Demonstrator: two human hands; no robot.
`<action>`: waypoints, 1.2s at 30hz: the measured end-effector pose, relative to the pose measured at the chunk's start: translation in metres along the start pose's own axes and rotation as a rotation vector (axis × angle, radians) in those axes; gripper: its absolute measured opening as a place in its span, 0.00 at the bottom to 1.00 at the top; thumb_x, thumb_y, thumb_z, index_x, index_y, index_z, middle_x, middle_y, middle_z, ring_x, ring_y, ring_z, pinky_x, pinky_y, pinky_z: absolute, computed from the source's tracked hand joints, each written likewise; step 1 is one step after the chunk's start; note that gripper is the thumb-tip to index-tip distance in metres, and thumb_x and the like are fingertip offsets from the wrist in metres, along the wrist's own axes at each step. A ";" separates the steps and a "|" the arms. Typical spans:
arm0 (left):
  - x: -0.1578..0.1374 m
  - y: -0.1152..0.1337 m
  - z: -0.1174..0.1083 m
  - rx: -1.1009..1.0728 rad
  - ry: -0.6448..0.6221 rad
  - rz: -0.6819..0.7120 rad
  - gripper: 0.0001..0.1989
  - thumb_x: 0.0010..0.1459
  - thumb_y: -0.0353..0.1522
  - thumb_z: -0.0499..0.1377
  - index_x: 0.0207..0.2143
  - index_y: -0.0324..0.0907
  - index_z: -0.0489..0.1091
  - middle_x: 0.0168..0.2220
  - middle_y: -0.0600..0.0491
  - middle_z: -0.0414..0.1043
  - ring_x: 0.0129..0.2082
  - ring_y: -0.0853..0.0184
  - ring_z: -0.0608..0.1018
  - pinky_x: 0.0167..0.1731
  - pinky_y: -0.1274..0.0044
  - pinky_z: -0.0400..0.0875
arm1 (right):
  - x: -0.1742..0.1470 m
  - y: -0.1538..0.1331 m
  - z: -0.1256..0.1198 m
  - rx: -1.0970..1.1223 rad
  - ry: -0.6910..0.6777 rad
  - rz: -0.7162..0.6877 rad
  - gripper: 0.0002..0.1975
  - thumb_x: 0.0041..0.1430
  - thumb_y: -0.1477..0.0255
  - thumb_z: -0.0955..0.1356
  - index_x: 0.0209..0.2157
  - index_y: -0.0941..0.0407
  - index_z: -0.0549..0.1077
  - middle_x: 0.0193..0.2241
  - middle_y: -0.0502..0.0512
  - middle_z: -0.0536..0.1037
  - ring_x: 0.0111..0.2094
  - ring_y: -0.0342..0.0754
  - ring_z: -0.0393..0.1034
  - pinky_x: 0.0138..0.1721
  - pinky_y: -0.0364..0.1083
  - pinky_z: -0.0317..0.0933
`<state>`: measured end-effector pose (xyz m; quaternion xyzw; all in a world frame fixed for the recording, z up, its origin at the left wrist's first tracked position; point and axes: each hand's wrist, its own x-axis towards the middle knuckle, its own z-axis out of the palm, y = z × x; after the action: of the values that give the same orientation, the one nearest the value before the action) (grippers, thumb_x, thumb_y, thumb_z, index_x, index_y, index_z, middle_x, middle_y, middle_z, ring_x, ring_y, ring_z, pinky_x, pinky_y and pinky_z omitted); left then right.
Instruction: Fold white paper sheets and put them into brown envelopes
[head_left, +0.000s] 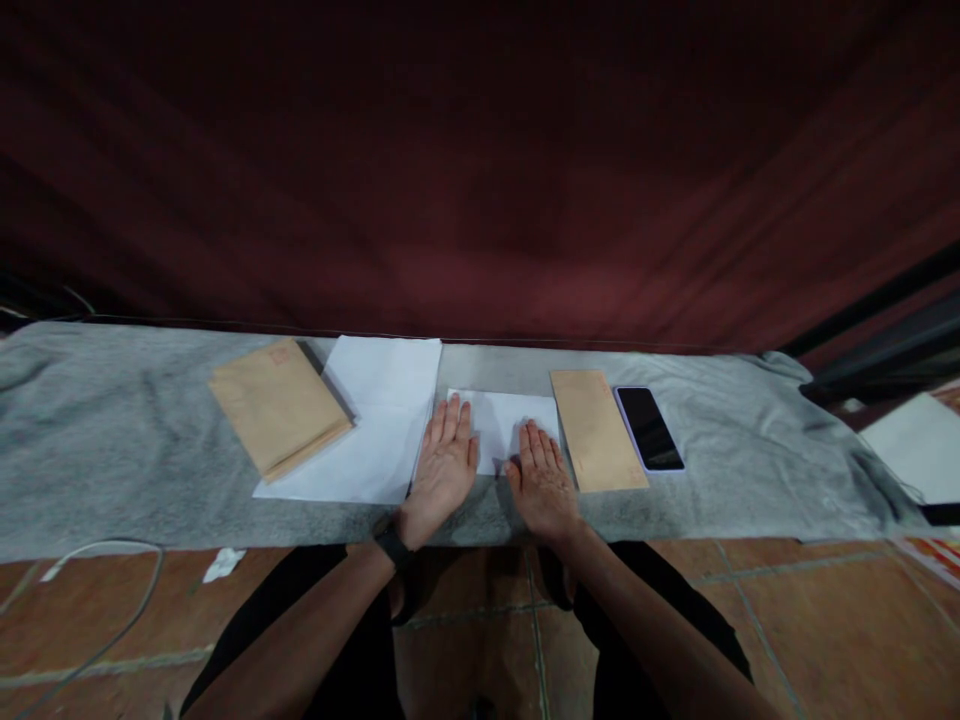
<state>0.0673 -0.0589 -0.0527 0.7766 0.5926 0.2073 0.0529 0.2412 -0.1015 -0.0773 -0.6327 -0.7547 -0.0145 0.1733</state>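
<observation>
Resting flat, fingers extended, gripping nothing: left hand (pixel 444 462), right hand (pixel 544 482). Beneath: small white sheet (pixel 495 425), apparently folded already. Rightward: single brown envelope (pixel 598 430), separate. Leftward: larger white sheets (pixel 386 405), spread open, partly under envelope stack (pixel 277 405).

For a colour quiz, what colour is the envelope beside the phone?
The envelope is tan; see head view.

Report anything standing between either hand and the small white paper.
Nothing visible does: the left hand and right hand rest directly on the small white paper. The brown envelope to its right is not between.
</observation>
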 end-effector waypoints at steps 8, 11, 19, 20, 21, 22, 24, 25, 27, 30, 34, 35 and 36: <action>-0.026 0.018 0.001 -0.018 -0.142 0.250 0.27 0.69 0.32 0.43 0.69 0.37 0.53 0.71 0.44 0.52 0.72 0.58 0.50 0.69 0.58 0.49 | -0.013 -0.005 -0.011 0.053 -0.079 -0.139 0.27 0.73 0.69 0.53 0.69 0.64 0.54 0.69 0.64 0.57 0.70 0.53 0.49 0.68 0.57 0.48; -0.032 0.014 0.005 0.022 -0.151 0.271 0.27 0.69 0.33 0.44 0.68 0.37 0.54 0.70 0.43 0.52 0.72 0.58 0.51 0.69 0.59 0.49 | -0.019 -0.002 -0.009 0.041 -0.056 -0.169 0.26 0.73 0.69 0.54 0.68 0.65 0.57 0.68 0.64 0.58 0.70 0.54 0.50 0.68 0.57 0.48; -0.032 0.004 0.014 0.072 -0.057 0.115 0.30 0.69 0.37 0.46 0.68 0.30 0.52 0.70 0.35 0.50 0.72 0.53 0.51 0.68 0.58 0.51 | -0.023 0.007 -0.002 -0.018 0.059 -0.066 0.31 0.71 0.64 0.59 0.70 0.65 0.52 0.68 0.69 0.59 0.68 0.58 0.54 0.67 0.57 0.51; -0.031 0.003 0.014 0.071 -0.050 0.089 0.30 0.69 0.37 0.46 0.68 0.28 0.52 0.70 0.33 0.50 0.71 0.52 0.51 0.67 0.57 0.52 | -0.023 0.007 -0.002 -0.025 0.057 -0.053 0.31 0.71 0.64 0.59 0.69 0.66 0.52 0.67 0.69 0.59 0.68 0.59 0.54 0.66 0.57 0.51; -0.029 0.002 0.013 0.071 -0.046 0.064 0.30 0.69 0.37 0.46 0.67 0.27 0.53 0.69 0.32 0.50 0.71 0.50 0.52 0.67 0.56 0.52 | -0.022 0.008 -0.002 -0.032 0.053 -0.042 0.31 0.71 0.65 0.59 0.69 0.67 0.53 0.67 0.70 0.59 0.68 0.59 0.54 0.66 0.57 0.51; -0.028 0.000 0.012 0.071 -0.046 0.043 0.30 0.69 0.37 0.46 0.67 0.26 0.54 0.69 0.30 0.50 0.71 0.49 0.53 0.66 0.56 0.53 | -0.022 0.008 -0.002 -0.038 0.048 -0.034 0.31 0.71 0.65 0.59 0.68 0.68 0.54 0.67 0.71 0.59 0.67 0.60 0.55 0.66 0.57 0.51; -0.026 -0.001 0.010 0.077 -0.052 0.015 0.30 0.68 0.37 0.47 0.66 0.26 0.55 0.69 0.29 0.50 0.70 0.47 0.55 0.65 0.56 0.56 | -0.021 0.009 -0.003 -0.044 0.042 -0.024 0.32 0.70 0.65 0.59 0.68 0.68 0.54 0.67 0.72 0.59 0.67 0.61 0.56 0.65 0.58 0.52; -0.025 -0.001 0.008 0.082 -0.056 0.004 0.29 0.68 0.36 0.47 0.66 0.27 0.56 0.69 0.29 0.50 0.69 0.46 0.57 0.64 0.56 0.57 | -0.021 0.009 -0.003 -0.046 0.042 -0.021 0.32 0.70 0.64 0.59 0.69 0.68 0.53 0.67 0.72 0.59 0.67 0.61 0.56 0.65 0.58 0.52; -0.022 0.000 0.004 0.092 -0.060 -0.020 0.28 0.68 0.35 0.47 0.66 0.30 0.56 0.69 0.31 0.50 0.68 0.45 0.59 0.62 0.56 0.60 | -0.020 0.008 -0.004 -0.048 0.044 -0.016 0.33 0.70 0.64 0.60 0.69 0.68 0.52 0.67 0.72 0.59 0.66 0.62 0.56 0.65 0.60 0.52; -0.014 0.001 -0.004 0.059 -0.061 -0.054 0.27 0.67 0.35 0.48 0.65 0.34 0.58 0.70 0.33 0.50 0.66 0.46 0.63 0.61 0.56 0.63 | -0.019 0.006 -0.005 -0.051 0.028 -0.006 0.33 0.70 0.63 0.60 0.68 0.69 0.54 0.67 0.74 0.59 0.67 0.63 0.56 0.65 0.60 0.51; 0.002 -0.010 -0.012 -0.132 -0.008 -0.140 0.27 0.65 0.35 0.51 0.65 0.37 0.60 0.70 0.36 0.52 0.66 0.48 0.63 0.61 0.57 0.64 | -0.016 0.002 -0.007 -0.050 -0.007 0.015 0.33 0.69 0.62 0.61 0.66 0.72 0.57 0.66 0.76 0.59 0.66 0.64 0.56 0.65 0.61 0.49; 0.006 -0.015 -0.013 -0.207 0.005 -0.176 0.27 0.64 0.34 0.53 0.64 0.38 0.61 0.69 0.37 0.54 0.65 0.50 0.65 0.60 0.59 0.65 | -0.016 0.002 -0.007 -0.047 -0.010 0.020 0.33 0.69 0.62 0.61 0.66 0.71 0.57 0.66 0.76 0.59 0.66 0.64 0.56 0.65 0.61 0.49; 0.010 -0.020 -0.013 -0.292 0.006 -0.219 0.27 0.62 0.34 0.55 0.63 0.38 0.63 0.67 0.37 0.56 0.63 0.51 0.68 0.58 0.60 0.68 | -0.016 0.001 -0.007 -0.044 -0.011 0.025 0.34 0.68 0.61 0.62 0.66 0.71 0.57 0.66 0.76 0.59 0.66 0.65 0.56 0.65 0.61 0.48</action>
<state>0.0464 -0.0460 -0.0448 0.6908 0.6374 0.2865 0.1856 0.2465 -0.1178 -0.0751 -0.6456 -0.7473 -0.0252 0.1553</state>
